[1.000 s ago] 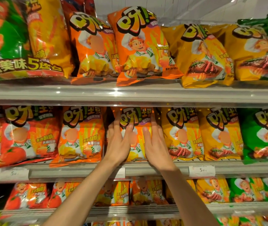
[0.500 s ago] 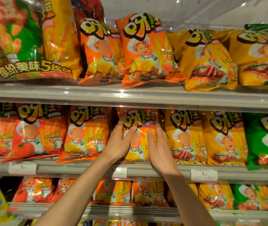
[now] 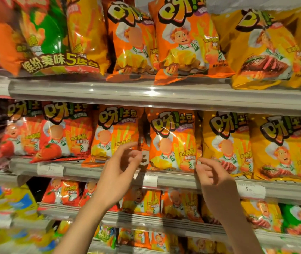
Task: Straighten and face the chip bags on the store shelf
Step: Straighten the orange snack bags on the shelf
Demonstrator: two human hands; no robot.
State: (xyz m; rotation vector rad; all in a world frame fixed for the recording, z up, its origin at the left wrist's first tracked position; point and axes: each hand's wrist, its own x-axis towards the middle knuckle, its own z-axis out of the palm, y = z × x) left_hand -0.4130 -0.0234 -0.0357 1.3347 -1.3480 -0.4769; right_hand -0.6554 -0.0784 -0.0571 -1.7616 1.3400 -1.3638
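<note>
Now both hands hover w/ fingers loosely apart, holding nothing: orange chip bag (image 3: 171,142) upright on middle shelf (image 3: 173,177), between left hand (image 3: 117,173) & right hand (image 3: 214,177), just above fingertips.

Two hands (image 3: 120,173) (image 3: 213,177), four shelves (image 3: 164,96)

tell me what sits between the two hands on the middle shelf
In the head view, one glossy orange chip bag stands upright between the left hand and the right hand, on the grey middle shelf.
</note>
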